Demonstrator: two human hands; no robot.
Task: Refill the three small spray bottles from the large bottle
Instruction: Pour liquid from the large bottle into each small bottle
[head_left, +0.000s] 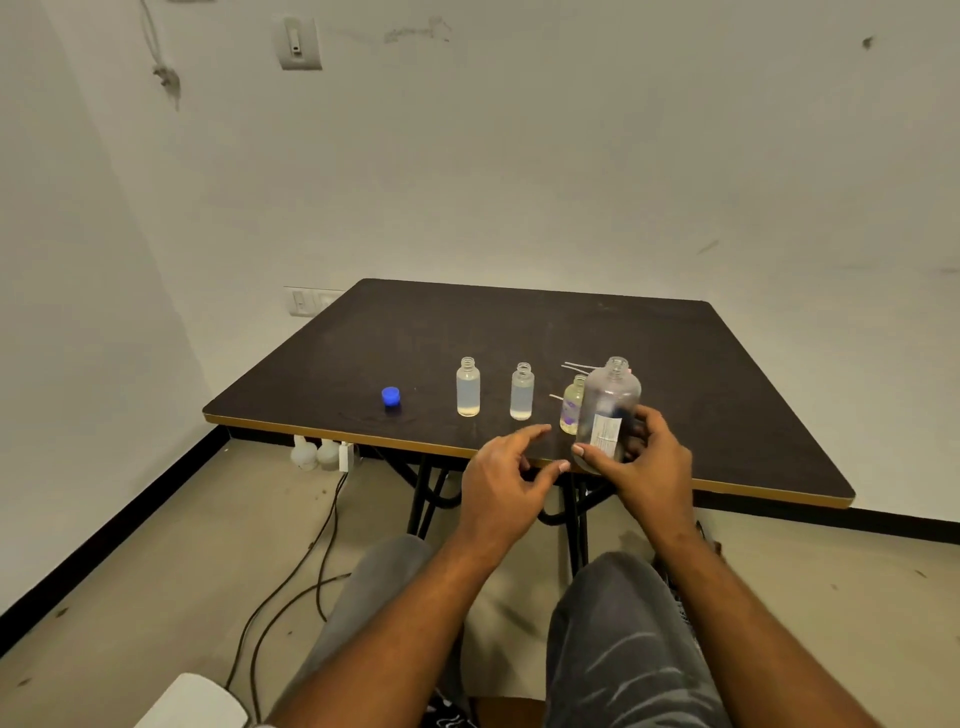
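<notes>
While open-necked, the clear round large bottle sits in the right hand.

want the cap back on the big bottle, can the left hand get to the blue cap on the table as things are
Probably yes. The left hand is open and holds nothing, and the blue cap sits alone on the table, left of the small bottles, with bare tabletop between it and the hand. The right hand holds the large bottle.
</notes>
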